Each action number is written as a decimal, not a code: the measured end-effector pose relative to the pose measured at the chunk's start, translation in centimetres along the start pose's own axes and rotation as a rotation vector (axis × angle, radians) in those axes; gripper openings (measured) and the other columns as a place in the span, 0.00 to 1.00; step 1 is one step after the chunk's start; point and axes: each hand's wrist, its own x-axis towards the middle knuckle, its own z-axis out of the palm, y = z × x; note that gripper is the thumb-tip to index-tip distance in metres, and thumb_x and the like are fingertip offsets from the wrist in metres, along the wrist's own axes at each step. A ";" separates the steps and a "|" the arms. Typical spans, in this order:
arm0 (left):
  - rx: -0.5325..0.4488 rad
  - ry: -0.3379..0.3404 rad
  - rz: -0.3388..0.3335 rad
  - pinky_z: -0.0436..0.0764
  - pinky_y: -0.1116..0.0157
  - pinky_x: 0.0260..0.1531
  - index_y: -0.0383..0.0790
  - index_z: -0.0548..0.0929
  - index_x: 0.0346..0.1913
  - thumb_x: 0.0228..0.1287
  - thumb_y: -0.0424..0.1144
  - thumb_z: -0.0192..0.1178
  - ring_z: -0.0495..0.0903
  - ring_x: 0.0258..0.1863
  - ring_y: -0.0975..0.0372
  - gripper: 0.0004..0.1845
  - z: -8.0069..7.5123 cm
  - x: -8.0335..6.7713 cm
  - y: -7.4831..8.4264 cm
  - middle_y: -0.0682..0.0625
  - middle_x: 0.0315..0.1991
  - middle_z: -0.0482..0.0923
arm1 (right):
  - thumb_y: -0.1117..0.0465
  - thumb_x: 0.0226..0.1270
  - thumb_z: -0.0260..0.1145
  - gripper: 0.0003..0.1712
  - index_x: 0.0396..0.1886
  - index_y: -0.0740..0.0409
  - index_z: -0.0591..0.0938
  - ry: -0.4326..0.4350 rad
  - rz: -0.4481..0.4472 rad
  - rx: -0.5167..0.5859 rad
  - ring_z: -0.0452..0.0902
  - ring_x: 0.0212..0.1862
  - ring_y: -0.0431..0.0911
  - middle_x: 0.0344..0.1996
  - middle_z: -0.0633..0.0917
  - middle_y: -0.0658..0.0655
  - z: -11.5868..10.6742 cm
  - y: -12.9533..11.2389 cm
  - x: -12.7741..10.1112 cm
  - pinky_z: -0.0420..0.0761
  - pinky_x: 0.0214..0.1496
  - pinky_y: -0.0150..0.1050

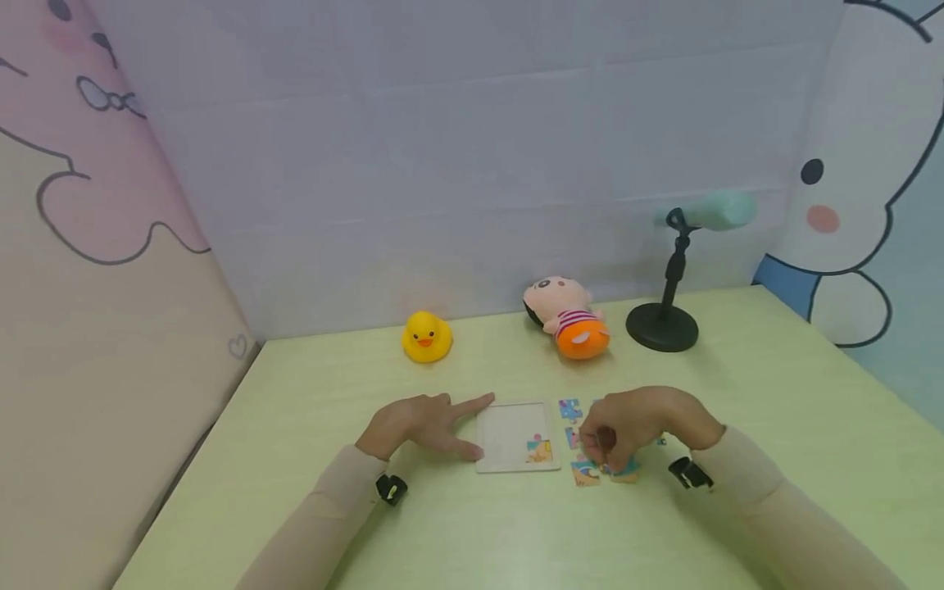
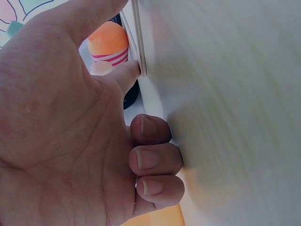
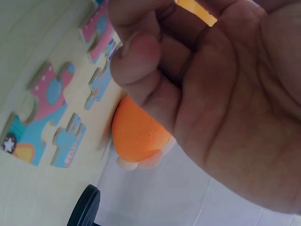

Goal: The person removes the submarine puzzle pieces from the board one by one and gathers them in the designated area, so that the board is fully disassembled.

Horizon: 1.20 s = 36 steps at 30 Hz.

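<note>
My left hand [image 1: 431,422] spreads its thumb and index finger against the left side of a white puzzle tray [image 1: 505,434]. In the left wrist view its other fingers [image 2: 155,159] are curled by the tabletop. One picture piece [image 1: 539,450] lies in the tray's lower right corner. Right of the tray, my right hand [image 1: 623,422] bends over loose puzzle pieces [image 1: 586,473], its thumb and fingertips pinching at one, mostly hidden. A yellow patch [image 3: 197,10] shows between its fingers in the right wrist view. Pink and blue pieces [image 3: 49,92] lie flat beside that hand.
Toward the back stand a yellow rubber duck [image 1: 426,337], a plush doll [image 1: 571,318] with an orange bottom, and a black stand [image 1: 662,326] holding a pale green object [image 1: 723,211]. A white sheet [image 1: 442,164] hangs behind the light table [image 1: 442,541].
</note>
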 end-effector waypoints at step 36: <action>-0.017 0.005 -0.024 0.69 0.43 0.59 0.82 0.46 0.76 0.57 0.76 0.57 0.70 0.64 0.48 0.47 0.1 -0.1 0.1 0.41 0.70 0.66 | 0.62 0.67 0.68 0.07 0.40 0.44 0.84 0.171 -0.165 -0.087 0.72 0.30 0.36 0.28 0.78 0.42 0.0 -0.8 1.2 0.74 0.35 0.33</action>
